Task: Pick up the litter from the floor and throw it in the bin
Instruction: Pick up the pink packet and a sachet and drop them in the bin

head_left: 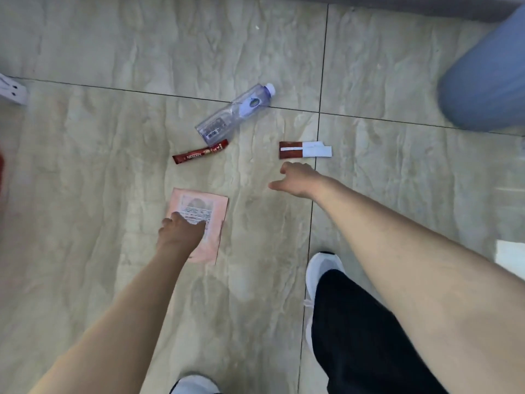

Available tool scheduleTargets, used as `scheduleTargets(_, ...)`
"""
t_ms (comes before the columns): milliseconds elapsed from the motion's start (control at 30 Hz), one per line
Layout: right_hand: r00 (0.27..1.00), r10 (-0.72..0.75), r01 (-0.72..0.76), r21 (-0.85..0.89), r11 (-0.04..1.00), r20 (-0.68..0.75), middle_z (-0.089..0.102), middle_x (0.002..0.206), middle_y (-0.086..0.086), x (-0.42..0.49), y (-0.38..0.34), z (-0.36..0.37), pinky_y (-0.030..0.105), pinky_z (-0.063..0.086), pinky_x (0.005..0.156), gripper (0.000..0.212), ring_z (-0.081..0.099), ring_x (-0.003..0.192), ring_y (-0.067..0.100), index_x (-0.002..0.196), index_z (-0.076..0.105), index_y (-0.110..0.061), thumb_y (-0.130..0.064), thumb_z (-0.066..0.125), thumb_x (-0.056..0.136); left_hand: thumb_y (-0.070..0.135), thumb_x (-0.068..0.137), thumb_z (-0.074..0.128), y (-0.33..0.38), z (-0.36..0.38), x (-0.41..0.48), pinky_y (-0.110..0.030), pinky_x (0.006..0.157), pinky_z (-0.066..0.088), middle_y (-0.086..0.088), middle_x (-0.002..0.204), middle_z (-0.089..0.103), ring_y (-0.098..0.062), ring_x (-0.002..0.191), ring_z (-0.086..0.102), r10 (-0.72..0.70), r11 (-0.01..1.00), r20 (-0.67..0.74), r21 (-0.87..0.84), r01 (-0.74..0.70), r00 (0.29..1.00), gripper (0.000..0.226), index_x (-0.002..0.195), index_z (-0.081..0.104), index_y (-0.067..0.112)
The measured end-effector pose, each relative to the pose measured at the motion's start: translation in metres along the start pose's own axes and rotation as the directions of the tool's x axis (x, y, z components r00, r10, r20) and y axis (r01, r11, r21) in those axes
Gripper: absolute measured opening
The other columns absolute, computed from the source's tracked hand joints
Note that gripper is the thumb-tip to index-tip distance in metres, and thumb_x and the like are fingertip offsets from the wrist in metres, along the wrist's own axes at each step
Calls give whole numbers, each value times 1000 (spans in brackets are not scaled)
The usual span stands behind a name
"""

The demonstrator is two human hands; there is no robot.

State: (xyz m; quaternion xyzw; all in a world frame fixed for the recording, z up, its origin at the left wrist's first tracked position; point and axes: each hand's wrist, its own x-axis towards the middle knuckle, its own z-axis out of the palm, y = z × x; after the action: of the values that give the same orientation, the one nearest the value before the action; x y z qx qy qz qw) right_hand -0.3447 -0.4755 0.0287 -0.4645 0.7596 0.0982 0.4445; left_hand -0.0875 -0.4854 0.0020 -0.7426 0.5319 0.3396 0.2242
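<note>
Litter lies on the beige tiled floor. A pink printed packet (211, 211) is nearest, and my left hand (181, 231) hovers over its lower left part, fingers apart, holding nothing. A clear plastic bottle (235, 113) with a white cap lies on its side farther off. A red Nescafe sachet (200, 155) rests just below the bottle. A red and white flattened carton (304, 149) lies to the right. My right hand (298, 179) is just short of the carton, fingers spread, not touching it. A blue bin (488, 81) stands at the upper right.
My white shoes (321, 271) and black trouser leg (363, 336) are at the bottom right. A white object (12, 91) sits at the left edge. A red blur shows at the far left. Dark grout lines cross the tiles.
</note>
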Motion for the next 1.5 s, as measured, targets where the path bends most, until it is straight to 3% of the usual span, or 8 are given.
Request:
scheduleTargets(233,967,43,-77,-128,989,-251,42,138,14,107,18,8,40,38,98,54,39,127,32,137,36,-8,-30,54,90,45,65,77,-17,44,98,-50,103,34,-25,140,33,-40,130,31,-140,985,-98,-117,128,985,101,139,25,0)
scheduleTargets(433,905,115,-223,-226,948,-409,39,135,15,150,35,7,40,38,94,52,41,123,33,133,35,-6,-8,54,85,42,57,84,-4,64,118,-50,94,41,-27,128,45,-44,120,44,21,993,-308,-104,-56,951,95,124,35,-3)
scheduleTargets(667,921,182,-277,-251,927,-345,50,130,10,164,41,-2,38,39,97,45,38,128,30,128,51,-11,-26,60,86,43,70,70,24,42,123,-38,88,42,-12,100,69,-35,105,58,140,988,-193,-36,-149,971,29,80,58,18)
scheduleTargets(833,939,146,-189,-113,975,-310,59,123,10,148,38,-24,34,43,90,45,48,121,30,115,59,-12,-45,61,84,40,71,71,56,18,99,-36,83,42,-6,84,66,-30,91,60,176,976,-95,-110,-186,980,25,73,61,18)
scheduleTargets(1067,943,212,-151,237,960,-257,57,74,2,60,38,-117,24,39,56,23,58,80,25,73,52,-13,-30,67,79,15,66,82,130,-53,7,-29,70,46,3,70,62,-18,68,59,284,833,26,-502,-233,958,24,74,60,16)
scheduleTargets(1167,944,239,-134,394,909,-229,69,89,8,0,64,-160,29,54,73,23,68,86,27,95,65,-8,-24,69,78,18,66,82,161,-82,-55,-25,58,39,5,68,58,-12,61,53,261,848,58,-491,-200,964,25,74,59,14)
scheduleTargets(1333,958,215,-106,463,880,-190,61,83,1,-85,90,-219,22,38,52,27,59,76,20,98,66,-10,-29,72,79,12,65,83,201,-130,-144,-36,66,47,-9,73,62,-21,74,57,269,872,111,-451,-193,957,25,77,63,1)
scheduleTargets(1500,933,256,-81,549,832,-251,64,91,4,-132,126,-299,30,48,74,28,63,83,23,100,66,-9,-28,71,80,15,64,83,280,-165,-217,-39,76,49,-11,79,66,-26,77,62,355,863,135,-427,-269,925,22,73,63,9)
